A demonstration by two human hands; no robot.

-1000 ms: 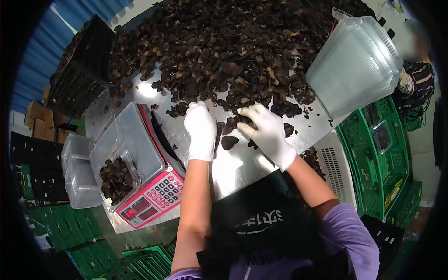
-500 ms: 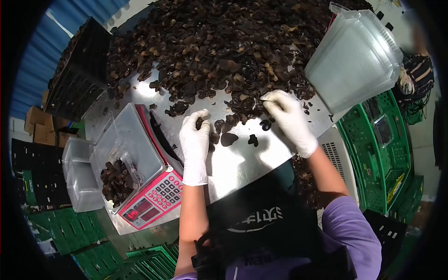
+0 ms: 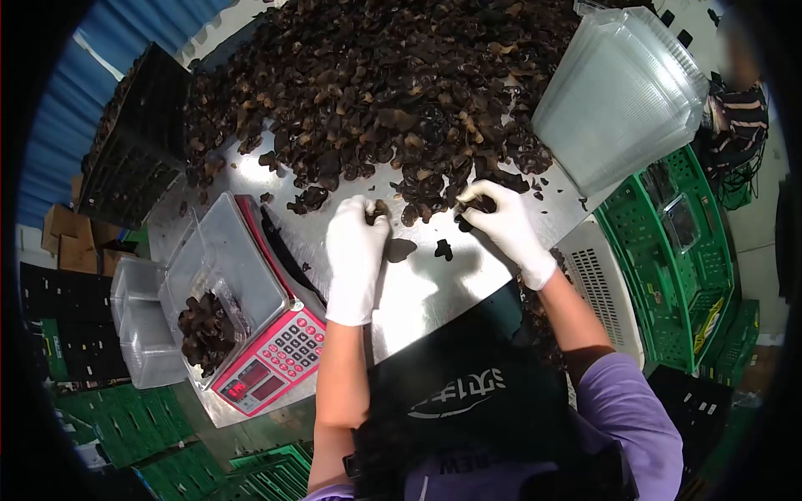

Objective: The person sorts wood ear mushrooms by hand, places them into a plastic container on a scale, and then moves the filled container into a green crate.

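A large heap of dark brown wood ear mushrooms [image 3: 359, 100] covers the back of the metal table. My left hand [image 3: 355, 246], in a white glove, has its fingers curled round brownish wood ear pieces at the heap's front edge. Also gloved, my right hand [image 3: 510, 225] pinches a wood ear piece [image 3: 478, 203] between thumb and fingers. Between the hands lie a flat round piece [image 3: 401, 250] and a small dark scrap [image 3: 444, 250]. On the scale [image 3: 271, 351] to the left, a clear plastic box holds a clump of wood ears [image 3: 205, 330].
Stacked clear plastic boxes [image 3: 622, 100] stand at the table's right, with more boxes [image 3: 146, 321] left of the scale. Green crates [image 3: 668, 259] and a white basket [image 3: 597, 280] are on the right. A tilted black crate [image 3: 138, 138] rests at the back left.
My right hand has drawn slightly toward me from the heap. Small pieces beside my left hand are gone from the table, and its fingers now hold pieces. The view has shifted a little.
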